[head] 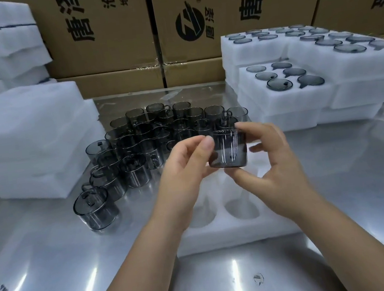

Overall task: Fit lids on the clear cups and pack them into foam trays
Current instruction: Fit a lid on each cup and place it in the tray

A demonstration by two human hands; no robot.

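I hold one smoky clear cup [227, 149] above the near foam tray [233, 227], forearms reaching in from the near edge. My left hand [188, 163] grips its left side, thumb raised. My right hand [271, 161] clamps it between forefinger above and thumb below. More cups [150, 136] crowd the worktop [56, 273] to the left.

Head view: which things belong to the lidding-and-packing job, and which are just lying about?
Job: cup held by left hand and right hand; loose cups; lids in foam at right; foam tray below hands.
Lying about: cardboard boxes; foam slabs at left.
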